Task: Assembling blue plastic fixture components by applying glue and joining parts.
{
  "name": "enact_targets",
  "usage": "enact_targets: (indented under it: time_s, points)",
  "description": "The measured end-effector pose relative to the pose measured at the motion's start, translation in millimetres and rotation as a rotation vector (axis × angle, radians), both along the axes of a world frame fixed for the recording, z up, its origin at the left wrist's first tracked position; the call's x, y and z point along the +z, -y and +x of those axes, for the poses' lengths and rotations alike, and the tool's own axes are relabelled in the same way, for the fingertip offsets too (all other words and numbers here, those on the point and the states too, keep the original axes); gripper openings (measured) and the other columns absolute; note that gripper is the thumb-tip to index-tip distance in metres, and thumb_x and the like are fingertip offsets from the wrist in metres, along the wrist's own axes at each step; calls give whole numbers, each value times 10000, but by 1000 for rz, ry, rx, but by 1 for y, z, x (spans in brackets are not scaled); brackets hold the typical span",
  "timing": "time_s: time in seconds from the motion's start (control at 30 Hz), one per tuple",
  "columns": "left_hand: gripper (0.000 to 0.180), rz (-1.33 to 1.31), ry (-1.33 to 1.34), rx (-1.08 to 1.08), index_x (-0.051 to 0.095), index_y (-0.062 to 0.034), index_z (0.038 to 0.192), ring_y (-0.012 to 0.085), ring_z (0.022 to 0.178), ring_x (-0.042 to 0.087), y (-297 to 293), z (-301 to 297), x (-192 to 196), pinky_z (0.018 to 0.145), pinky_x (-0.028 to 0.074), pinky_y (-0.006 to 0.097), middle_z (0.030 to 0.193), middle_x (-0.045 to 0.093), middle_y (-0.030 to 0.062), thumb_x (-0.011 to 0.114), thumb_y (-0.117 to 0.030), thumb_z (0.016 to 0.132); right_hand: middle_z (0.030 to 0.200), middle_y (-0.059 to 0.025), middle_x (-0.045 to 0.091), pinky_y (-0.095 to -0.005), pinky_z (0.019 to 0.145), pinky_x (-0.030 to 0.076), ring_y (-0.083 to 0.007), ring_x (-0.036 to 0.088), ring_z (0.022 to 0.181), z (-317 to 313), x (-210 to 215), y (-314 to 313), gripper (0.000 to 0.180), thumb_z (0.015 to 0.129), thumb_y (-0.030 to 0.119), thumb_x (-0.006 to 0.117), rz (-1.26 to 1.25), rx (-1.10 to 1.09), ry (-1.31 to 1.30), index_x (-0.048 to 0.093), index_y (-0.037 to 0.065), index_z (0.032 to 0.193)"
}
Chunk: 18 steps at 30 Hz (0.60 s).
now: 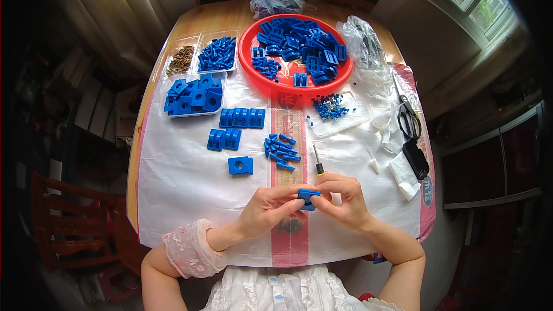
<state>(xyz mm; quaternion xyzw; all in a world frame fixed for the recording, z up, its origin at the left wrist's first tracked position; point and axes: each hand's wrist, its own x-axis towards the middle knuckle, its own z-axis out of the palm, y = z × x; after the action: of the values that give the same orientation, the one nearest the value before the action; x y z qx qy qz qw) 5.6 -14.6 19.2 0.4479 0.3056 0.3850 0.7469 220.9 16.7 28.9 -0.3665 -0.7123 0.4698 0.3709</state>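
Close to the table's front edge, my left hand [266, 210] and my right hand [345, 200] meet around a small blue plastic block [308, 197]. Fingers and thumbs of both hands pinch it from either side and cover part of it. Just beyond my right hand lies a screwdriver [318, 161], its tip pointing away and its handle partly hidden by the fingers. A loose pile of small blue wedge-like pieces [281, 151] is ahead of my hands. Left of that pile, a blue square part with a round hole [240, 166] lies flat, with several ribbed blue parts [242, 118] in rows behind it.
A red basin [245, 57] of blue parts stands at the back. Clear trays hold blue plates [194, 95], blue pieces [217, 54] and brass-coloured screws [182, 59]. Tiny blue and white bits [331, 106] sit on a clear lid. Black scissors [408, 120] lie at the right.
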Motion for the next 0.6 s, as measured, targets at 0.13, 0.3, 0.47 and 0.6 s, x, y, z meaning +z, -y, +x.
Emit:
enact_targets:
  time_s: [0.13, 0.3, 0.47, 0.6]
  points:
    - [330, -43, 23, 8, 572, -6, 1321, 164, 964, 683, 0, 1, -4, 825, 605, 292, 1174, 659, 111, 520, -82, 1004, 745, -52, 644, -250, 525, 387, -104, 511, 599, -1, -3, 0, 65, 782, 62, 748, -6, -18, 5, 712, 12, 804]
    - [338, -49, 35, 3, 567, -18, 1331, 164, 930, 694, 0, 1, -5, 815, 605, 288, 1144, 664, 106, 529, -93, 1003, 721, -47, 638, -248, 520, 384, -98, 507, 593, -1, -1, 0, 64, 775, 58, 752, 17, -16, 1, 705, 15, 775]
    - [340, -56, 19, -2, 569, -32, 1333, 156, 909, 697, 0, 0, -4, 806, 606, 285, 1135, 665, 100, 535, -99, 1002, 723, -47, 639, -248, 518, 384, -97, 507, 592, -1, -1, -1, 69, 769, 61, 758, 26, -13, 11, 704, 19, 767]
    - [343, -65, 17, -13, 566, -33, 1336, 155, 910, 697, 0, -1, -3, 808, 607, 287, 1131, 666, 97, 539, -101, 1001, 725, -47, 640, -247, 519, 386, -98, 507, 592, -1, -3, -1, 71, 768, 62, 761, 37, -17, 4, 703, 20, 765]
